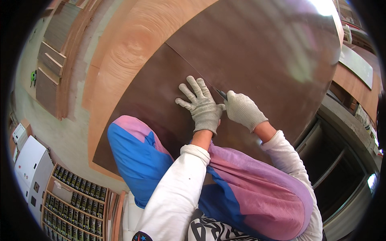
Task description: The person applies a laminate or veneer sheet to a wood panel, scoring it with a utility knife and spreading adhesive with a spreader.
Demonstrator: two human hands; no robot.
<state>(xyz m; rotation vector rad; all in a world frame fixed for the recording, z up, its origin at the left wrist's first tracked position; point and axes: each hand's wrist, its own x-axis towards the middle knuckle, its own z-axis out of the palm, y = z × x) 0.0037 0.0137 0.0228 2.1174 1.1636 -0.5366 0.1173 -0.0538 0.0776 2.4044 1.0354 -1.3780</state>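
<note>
A dark brown, glossy sheet [273, 52] spreads beneath me, and my knees rest on it. My left hand [199, 102], in a pale knit glove, lies on the sheet with fingers spread, just left of a thin dark straight line [185, 60] running toward the upper left. My right hand [243, 108], also gloved, is closed round the dark handle of a slim cutting tool [220, 93], whose point meets that line beside my left fingers. The blade itself is too small to make out clearly.
Light plywood [110, 60] lies under the sheet. At left are stacked boards [50, 76], a green tool [33, 77], a grey cabinet [30, 168] and a rack of small dark items [74, 201]. At right are a dark recessed opening [335, 172] and more panels [354, 66].
</note>
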